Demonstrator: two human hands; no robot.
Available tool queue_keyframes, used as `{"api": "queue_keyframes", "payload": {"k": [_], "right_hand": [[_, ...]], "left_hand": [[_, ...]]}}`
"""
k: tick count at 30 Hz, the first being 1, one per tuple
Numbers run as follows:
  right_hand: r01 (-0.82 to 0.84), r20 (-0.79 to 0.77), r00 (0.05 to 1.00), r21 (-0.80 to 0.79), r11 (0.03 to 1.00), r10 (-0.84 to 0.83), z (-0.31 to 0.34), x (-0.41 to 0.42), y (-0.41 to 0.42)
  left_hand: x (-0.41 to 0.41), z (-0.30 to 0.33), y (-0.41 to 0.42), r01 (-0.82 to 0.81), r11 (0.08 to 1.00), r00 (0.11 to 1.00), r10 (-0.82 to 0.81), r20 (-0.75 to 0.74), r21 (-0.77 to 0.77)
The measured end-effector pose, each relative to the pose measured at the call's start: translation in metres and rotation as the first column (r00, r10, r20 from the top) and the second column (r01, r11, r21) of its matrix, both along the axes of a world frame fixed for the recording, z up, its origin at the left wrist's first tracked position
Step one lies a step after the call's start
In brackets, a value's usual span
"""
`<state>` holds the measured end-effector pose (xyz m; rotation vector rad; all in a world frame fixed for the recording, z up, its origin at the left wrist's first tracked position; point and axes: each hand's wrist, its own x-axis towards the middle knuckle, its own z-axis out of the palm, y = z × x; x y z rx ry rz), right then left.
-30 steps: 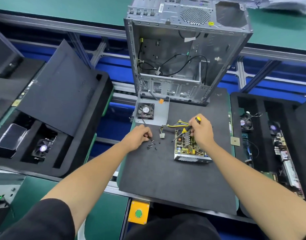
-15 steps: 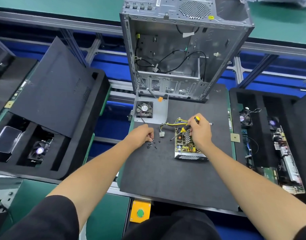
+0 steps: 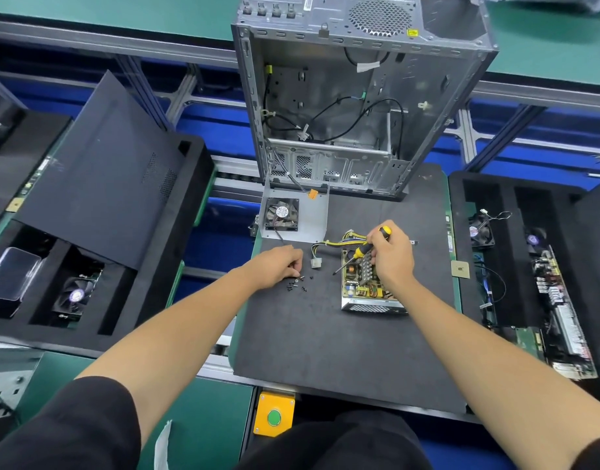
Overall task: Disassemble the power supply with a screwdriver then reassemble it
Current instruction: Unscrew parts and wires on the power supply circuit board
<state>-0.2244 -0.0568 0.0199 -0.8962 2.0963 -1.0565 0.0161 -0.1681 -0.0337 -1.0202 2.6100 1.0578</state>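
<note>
Case (image 3: 359, 106) — bare metal tower, side open, loose black cables inside; stands at the far edge of the mat.
Mat (image 3: 325, 340) — dark foam sheet, the landmark for all below.
Foam trays (image 3: 88, 205) — black, one on each side of the mat, holding fans and boards.
Supply (image 3: 363, 283) — open, circuit board showing; right of mat centre, yellow and black leads running toward the case.
Cover (image 3: 312, 218) — grey plate with fan, far-left part of the mat.
Right hand (image 3: 391, 257) — over the supply, fingers curled round the screwdriver (image 3: 363, 249), tip just left of the supply.
Left hand (image 3: 278, 268) — left part of the mat, fingertips curled down at the screws (image 3: 296, 284); whether one is pinched, cannot tell.
</note>
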Motion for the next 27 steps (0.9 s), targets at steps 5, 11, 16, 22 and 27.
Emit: {"api": "queue_keyframes", "payload": {"k": [5,11,16,22,27], "right_hand": [[0.016,0.029,0.999,-0.025,1.0,-0.016,0.001,0.001,0.0],[0.04,0.064,0.997,-0.05,0.998,-0.037,0.004,-0.002,-0.003],[0.055,0.099,0.994,-0.113,0.992,-0.044,0.007,-0.001,-0.005],[0.158,0.268,0.958,-0.196,0.968,-0.102,0.009,0.006,-0.007],[0.164,0.316,0.945,-0.241,0.956,-0.082,0.01,0.013,-0.01]], "left_hand": [[0.002,0.0,0.0,-0.176,0.977,0.976,0.189,-0.112,0.12],[0.002,0.004,-0.005,-0.266,0.927,0.925,0.322,-0.201,0.264],[0.002,0.006,-0.007,-0.268,0.912,0.911,0.345,-0.226,0.312],[-0.004,0.006,0.0,-0.285,0.824,0.863,0.443,-0.242,0.49],[-0.011,0.009,0.004,-0.253,0.787,0.837,0.47,-0.281,0.562]]}}
